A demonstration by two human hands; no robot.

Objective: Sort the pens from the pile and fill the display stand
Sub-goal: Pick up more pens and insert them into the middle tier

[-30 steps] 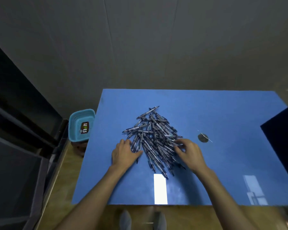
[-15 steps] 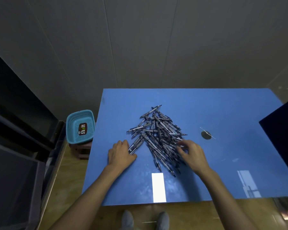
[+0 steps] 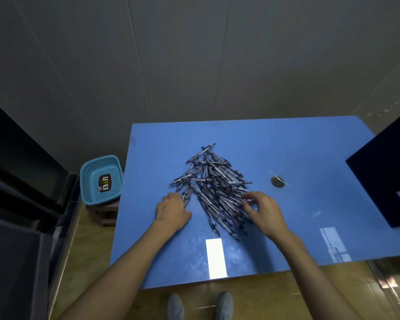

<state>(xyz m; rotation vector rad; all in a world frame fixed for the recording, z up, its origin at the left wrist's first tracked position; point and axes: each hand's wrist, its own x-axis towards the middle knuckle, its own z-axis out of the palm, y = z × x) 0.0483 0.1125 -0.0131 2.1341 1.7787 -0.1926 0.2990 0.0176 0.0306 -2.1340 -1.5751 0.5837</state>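
At the left of the frame a light blue basket (image 3: 101, 180) is being kept on a low stool beside the blue table (image 3: 310, 144), well apart from the work. At centre-left, the left hand (image 3: 173, 210) is being laid on the table with its fingers curled against the lower left edge of the pile of pens (image 3: 211, 185); whether a pen is being pinched cannot be told. The pile is lying just beyond both hands, toward the upper frame, with most long axes running from lower right up toward upper left, some crossing. At centre-right, the right hand (image 3: 264, 211) is being held with fingers bent into the pile's lower right edge, apparently closing on pens. Both hands are being kept about equally near. At far right a dark object (image 3: 383, 185) is being cut off; no display stand can be made out for certain.
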